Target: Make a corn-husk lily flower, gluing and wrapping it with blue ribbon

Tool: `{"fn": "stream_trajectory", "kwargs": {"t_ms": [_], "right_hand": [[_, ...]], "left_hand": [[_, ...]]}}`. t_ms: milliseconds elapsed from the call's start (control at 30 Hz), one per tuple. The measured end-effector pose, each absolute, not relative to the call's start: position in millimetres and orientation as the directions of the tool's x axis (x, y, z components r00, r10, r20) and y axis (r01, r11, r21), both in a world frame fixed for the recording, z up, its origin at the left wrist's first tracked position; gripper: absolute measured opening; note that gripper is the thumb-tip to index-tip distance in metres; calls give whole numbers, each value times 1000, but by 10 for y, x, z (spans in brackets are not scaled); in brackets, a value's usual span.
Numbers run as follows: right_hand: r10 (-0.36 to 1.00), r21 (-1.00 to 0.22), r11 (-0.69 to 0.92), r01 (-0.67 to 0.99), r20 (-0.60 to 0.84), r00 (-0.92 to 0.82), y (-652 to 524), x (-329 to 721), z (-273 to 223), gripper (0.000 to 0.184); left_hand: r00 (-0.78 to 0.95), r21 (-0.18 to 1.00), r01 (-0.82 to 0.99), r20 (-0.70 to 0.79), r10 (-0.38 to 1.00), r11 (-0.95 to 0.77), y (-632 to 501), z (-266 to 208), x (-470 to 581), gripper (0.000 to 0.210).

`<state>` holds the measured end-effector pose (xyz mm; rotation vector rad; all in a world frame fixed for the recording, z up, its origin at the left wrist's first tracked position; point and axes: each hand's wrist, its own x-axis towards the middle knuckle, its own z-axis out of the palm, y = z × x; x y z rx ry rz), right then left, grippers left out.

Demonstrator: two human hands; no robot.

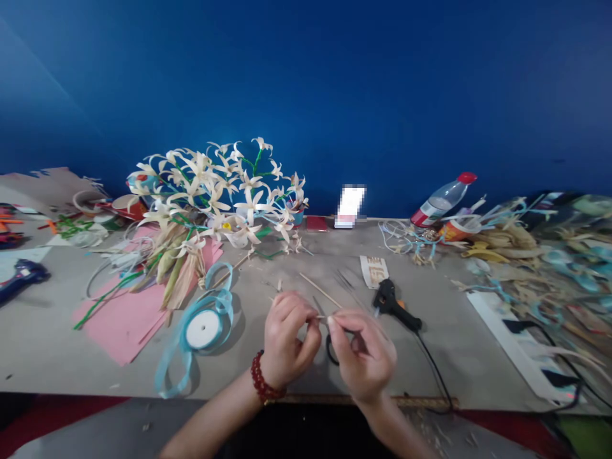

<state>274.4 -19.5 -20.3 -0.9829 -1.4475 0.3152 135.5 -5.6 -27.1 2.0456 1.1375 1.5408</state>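
Observation:
My left hand, with a red bead bracelet at the wrist, is closed in a pinch over the near middle of the table. Facing it, my right hand pinches with thumb and forefinger. Between the fingertips runs a thin pale strip, too small to tell its material. Scissors lie under the hands, mostly hidden, with a black handle loop showing. A thin wooden stick rests just beyond the fingers. To the right lies a black glue gun with its cord trailing toward the table edge.
Pale handmade flowers stand back left, above pink paper sheets. A blue ribbon spool lies left of my hands. At right are a white power strip, a tilted bottle and piled husks. A bright pixelated patch stands by the blue wall.

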Motion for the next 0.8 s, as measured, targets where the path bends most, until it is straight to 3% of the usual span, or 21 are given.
{"fn": "stream_trajectory", "kwargs": {"t_ms": [167, 433, 800], "right_hand": [[684, -710, 593, 381, 693, 227, -152, 2831, -191, 20], [714, -702, 607, 373, 687, 133, -165, 2736, -237, 19], [605, -635, 608, 477, 759, 238, -174, 2821, -143, 16]], "left_hand": [[-6, 779, 331, 566, 824, -533, -67, -313, 1248, 13], [175, 634, 422, 645, 744, -648, -46, -94, 1407, 14], [18, 690, 467, 618, 786, -553, -39, -242, 1295, 15]]}}
